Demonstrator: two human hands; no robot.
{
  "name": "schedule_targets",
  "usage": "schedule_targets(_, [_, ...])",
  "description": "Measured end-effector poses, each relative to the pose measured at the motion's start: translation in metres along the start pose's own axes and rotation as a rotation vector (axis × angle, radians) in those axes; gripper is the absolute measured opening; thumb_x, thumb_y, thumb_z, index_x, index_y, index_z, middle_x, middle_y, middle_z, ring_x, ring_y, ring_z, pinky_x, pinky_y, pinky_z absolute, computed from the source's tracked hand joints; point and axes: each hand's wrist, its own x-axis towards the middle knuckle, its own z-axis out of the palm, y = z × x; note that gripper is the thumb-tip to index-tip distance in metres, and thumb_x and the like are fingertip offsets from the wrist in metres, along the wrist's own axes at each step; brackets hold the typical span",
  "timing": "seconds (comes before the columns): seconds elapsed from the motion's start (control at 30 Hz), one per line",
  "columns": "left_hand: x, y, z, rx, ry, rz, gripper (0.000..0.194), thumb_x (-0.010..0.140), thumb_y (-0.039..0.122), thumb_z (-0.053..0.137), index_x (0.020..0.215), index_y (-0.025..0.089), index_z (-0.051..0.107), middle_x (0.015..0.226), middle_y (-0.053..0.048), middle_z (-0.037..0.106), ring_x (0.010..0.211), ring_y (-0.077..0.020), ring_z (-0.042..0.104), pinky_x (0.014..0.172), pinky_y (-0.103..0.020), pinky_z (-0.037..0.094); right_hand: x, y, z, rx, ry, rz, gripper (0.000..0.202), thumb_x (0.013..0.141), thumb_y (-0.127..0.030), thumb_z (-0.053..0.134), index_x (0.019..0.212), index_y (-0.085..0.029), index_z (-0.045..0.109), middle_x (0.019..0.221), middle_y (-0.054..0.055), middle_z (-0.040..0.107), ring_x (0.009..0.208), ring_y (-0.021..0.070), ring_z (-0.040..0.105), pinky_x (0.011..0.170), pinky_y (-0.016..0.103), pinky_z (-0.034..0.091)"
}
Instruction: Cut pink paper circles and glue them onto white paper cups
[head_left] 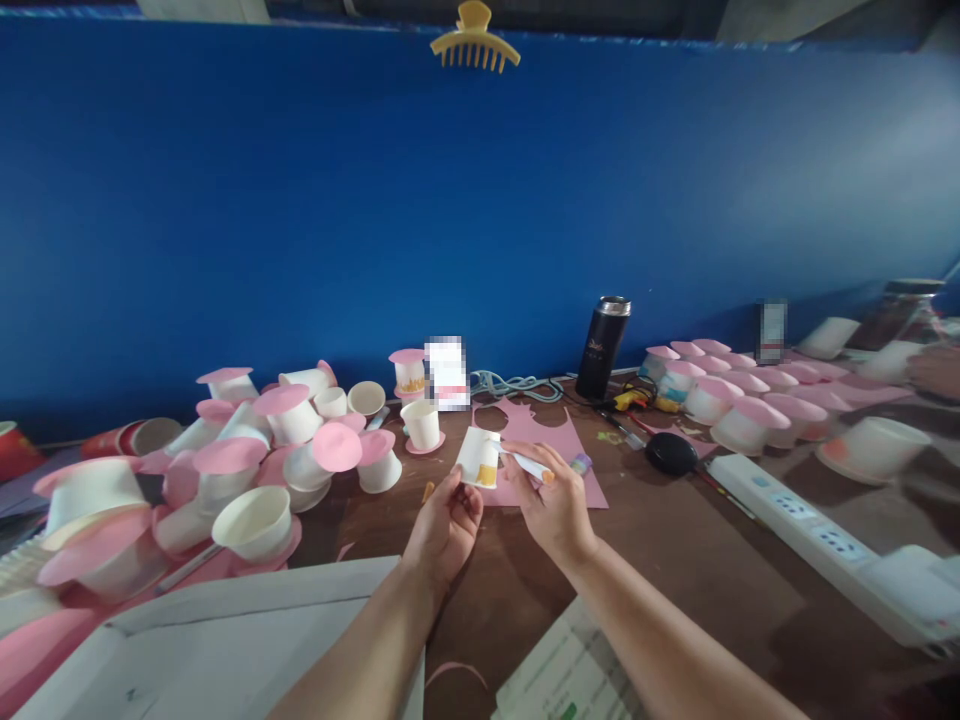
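Observation:
In the middle of the head view, my left hand (452, 520) grips a white paper cup (472, 455) by its lower edge, the cup lying tilted. An orange-yellow patch marks the cup's side near one end. My right hand (556, 505) is closed around a white marker pen (531, 464) with an orange end, its tip at or very near the cup wall; actual contact is too small to tell. Beneath and behind the hands lies a cut pink sheet (559, 440). Just behind the held cup, another white cup (421, 425) stands on a pink disc.
Many paper cups with pink discs (281, 400) crowd the left side. More cups (750, 420) stand at the right, near a power strip (795, 530). A black thermos (604, 345) stands by the blue partition (337, 200). A white box (247, 640) and papers (566, 670) lie in front.

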Motion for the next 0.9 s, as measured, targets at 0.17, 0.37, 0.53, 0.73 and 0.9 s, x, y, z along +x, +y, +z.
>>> schedule_targets(0.17, [-0.0022, 0.0005, 0.0018, 0.007, 0.003, 0.005, 0.008, 0.084, 0.007, 0.057, 0.077, 0.011, 0.056, 0.065, 0.000, 0.056, 0.051, -0.0043, 0.053, 0.049, -0.015, 0.050, -0.0002, 0.0001, 0.0005, 0.001, 0.002, 0.005, 0.019, 0.090, -0.025, 0.053, 0.104, -0.023, 0.066, 0.094, 0.005, 0.069, 0.086, 0.0183, 0.065, 0.080, 0.031, 0.052])
schedule_targets(0.37, [-0.0020, 0.0001, 0.0014, 0.017, 0.000, 0.014, 0.008, 0.085, 0.007, 0.056, 0.078, 0.010, 0.057, 0.063, 0.000, 0.055, 0.051, -0.0048, 0.054, 0.048, -0.015, 0.050, 0.0002, -0.0008, 0.0016, 0.001, 0.004, -0.002, 0.018, 0.090, -0.025, 0.054, 0.103, -0.023, 0.066, 0.095, 0.005, 0.069, 0.087, 0.0186, 0.065, 0.081, 0.032, 0.051])
schedule_targets(0.53, [-0.0019, 0.0003, 0.0000, 0.020, -0.011, 0.013, 0.008, 0.084, 0.008, 0.057, 0.077, 0.011, 0.057, 0.063, 0.000, 0.055, 0.051, -0.0047, 0.054, 0.048, -0.015, 0.050, 0.0005, -0.0022, 0.0009, -0.009, 0.009, -0.006, 0.018, 0.090, -0.025, 0.054, 0.103, -0.022, 0.066, 0.093, 0.005, 0.070, 0.087, 0.0182, 0.064, 0.080, 0.031, 0.051])
schedule_targets(0.73, [-0.0034, 0.0009, 0.0030, 0.023, -0.006, 0.014, 0.008, 0.085, 0.008, 0.057, 0.077, 0.010, 0.057, 0.062, 0.000, 0.055, 0.050, -0.0048, 0.054, 0.048, -0.015, 0.050, -0.0003, -0.0029, 0.0019, -0.009, 0.013, -0.006, 0.017, 0.090, -0.025, 0.054, 0.101, -0.022, 0.066, 0.090, 0.004, 0.070, 0.084, 0.0182, 0.064, 0.078, 0.030, 0.051])
schedule_targets(0.9, [-0.0034, 0.0008, 0.0030, 0.002, 0.001, 0.007, 0.008, 0.084, 0.007, 0.058, 0.077, 0.011, 0.056, 0.063, 0.000, 0.055, 0.050, -0.0041, 0.053, 0.049, -0.014, 0.050, -0.0012, -0.0022, 0.0022, -0.015, 0.013, -0.022, 0.016, 0.090, -0.023, 0.055, 0.100, -0.022, 0.066, 0.088, 0.004, 0.070, 0.084, 0.0177, 0.064, 0.078, 0.029, 0.050])
